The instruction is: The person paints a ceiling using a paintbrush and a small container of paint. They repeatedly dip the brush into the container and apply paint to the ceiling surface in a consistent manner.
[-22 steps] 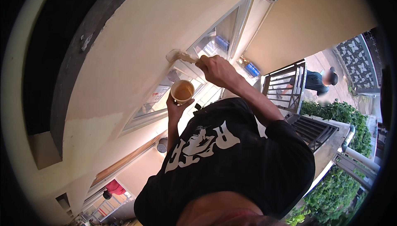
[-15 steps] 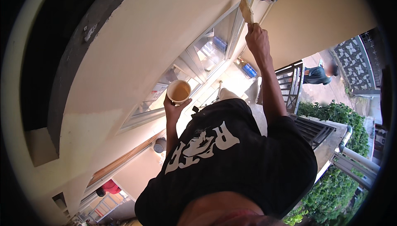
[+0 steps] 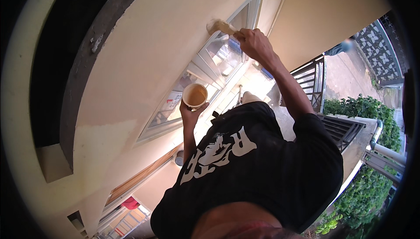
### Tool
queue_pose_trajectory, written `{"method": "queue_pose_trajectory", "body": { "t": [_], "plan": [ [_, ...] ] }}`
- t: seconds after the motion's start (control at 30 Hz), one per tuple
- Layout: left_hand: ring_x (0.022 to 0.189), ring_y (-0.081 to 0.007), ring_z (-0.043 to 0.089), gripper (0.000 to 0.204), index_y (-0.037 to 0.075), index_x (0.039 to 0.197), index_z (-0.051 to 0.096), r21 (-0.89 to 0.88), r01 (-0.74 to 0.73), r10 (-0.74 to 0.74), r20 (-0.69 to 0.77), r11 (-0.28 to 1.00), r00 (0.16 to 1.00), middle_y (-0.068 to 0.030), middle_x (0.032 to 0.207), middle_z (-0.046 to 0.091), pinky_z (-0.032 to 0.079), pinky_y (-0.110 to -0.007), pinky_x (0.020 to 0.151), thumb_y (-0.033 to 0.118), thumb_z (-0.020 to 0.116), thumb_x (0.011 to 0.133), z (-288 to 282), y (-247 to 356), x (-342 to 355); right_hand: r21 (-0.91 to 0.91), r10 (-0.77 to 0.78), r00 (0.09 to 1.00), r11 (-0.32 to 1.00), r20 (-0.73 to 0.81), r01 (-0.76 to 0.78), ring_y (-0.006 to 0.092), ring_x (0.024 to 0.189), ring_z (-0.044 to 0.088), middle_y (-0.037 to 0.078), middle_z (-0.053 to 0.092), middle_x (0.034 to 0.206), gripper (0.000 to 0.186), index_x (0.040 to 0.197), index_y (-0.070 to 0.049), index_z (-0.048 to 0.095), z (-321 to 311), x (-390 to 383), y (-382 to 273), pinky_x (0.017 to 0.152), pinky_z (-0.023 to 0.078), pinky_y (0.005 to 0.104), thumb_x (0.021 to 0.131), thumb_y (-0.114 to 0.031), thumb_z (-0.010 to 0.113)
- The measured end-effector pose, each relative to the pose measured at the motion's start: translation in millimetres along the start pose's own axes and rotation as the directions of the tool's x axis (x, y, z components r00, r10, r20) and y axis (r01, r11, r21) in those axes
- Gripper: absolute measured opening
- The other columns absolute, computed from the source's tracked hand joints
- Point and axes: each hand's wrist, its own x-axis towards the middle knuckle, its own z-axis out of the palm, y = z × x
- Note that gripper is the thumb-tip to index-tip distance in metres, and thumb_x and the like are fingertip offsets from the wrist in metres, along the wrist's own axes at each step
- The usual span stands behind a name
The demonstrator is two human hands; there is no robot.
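Observation:
My left hand is closed round a pale cup holding tan liquid paint, in front of the lower window pane. My right hand grips the handle of a flat paintbrush, its bristles slightly blurred against the cream wall at the upper edge of the white-framed window. A patch of differing shade shows on the wall lower left. My forearms and black printed shirt fill the lower middle.
A dark ledge runs along the left. At right are a metal railing, a grille, plants and a partly hidden person. A person in red is at lower left, near a ladder.
My right hand with the brush rose toward the upper right, then came back down and left to the wall. The view shifted slightly; the person at right is now mostly hidden.

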Motion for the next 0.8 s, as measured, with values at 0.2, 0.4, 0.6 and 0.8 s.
{"method": "queue_pose_trajectory", "body": {
  "t": [0.2,0.4,0.6,0.8],
  "plan": [
    [0.114,-0.0231,0.070,0.077,0.000,0.136,0.058,-0.088,0.033,-0.038,-0.055,0.996,0.998,-0.0137,0.127,0.069,0.059,-0.036,0.097,0.009,0.098,0.071,-4.0,-7.7,-12.5,0.012,0.174,0.968,0.985,-0.179,-0.175,0.0483,0.069,0.070,0.030,0.067,0.070,0.030,0.095,0.006,0.068,18.1,-18.2,-11.9,0.060,0.057,0.0543,0.104,-0.020,0.055],
    [0.114,-0.0219,0.069,0.078,-0.001,0.136,0.057,-0.127,0.048,-0.054,-0.040,0.991,0.998,-0.0123,0.127,0.069,0.059,-0.035,0.095,0.005,0.097,0.069,-0.6,-24.3,-5.6,0.325,-0.282,0.900,0.930,0.332,0.172,0.0446,0.060,0.066,0.026,0.062,0.062,0.027,0.096,0.004,0.061,48.2,-105.8,-140.0,0.058,0.052,0.0540,0.103,-0.021,0.060],
    [0.114,-0.0232,0.071,0.079,0.001,0.135,0.058,-0.011,-0.077,0.077,-0.035,0.997,0.996,-0.0120,0.123,0.071,0.058,-0.038,0.098,0.011,0.099,0.068,4.1,0.9,18.8,0.105,-0.232,0.794,0.972,0.562,0.210,0.0400,0.066,0.067,0.021,0.066,0.067,0.029,0.090,0.001,0.072,-36.8,-60.3,-99.1,0.065,0.052,0.0497,0.102,-0.023,0.062],
    [0.113,-0.0244,0.072,0.077,0.003,0.132,0.062,0.076,-0.233,0.236,-0.038,0.970,0.971,-0.0127,0.120,0.074,0.058,-0.040,0.099,0.012,0.100,0.066,15.8,35.8,43.7,-0.172,-0.209,0.671,0.874,0.711,0.454,0.0347,0.071,0.071,0.016,0.069,0.070,0.013,0.088,-0.002,0.075,-67.9,-25.0,-105.7,0.072,0.056,0.0465,0.093,-0.011,0.067]
  ]
}}
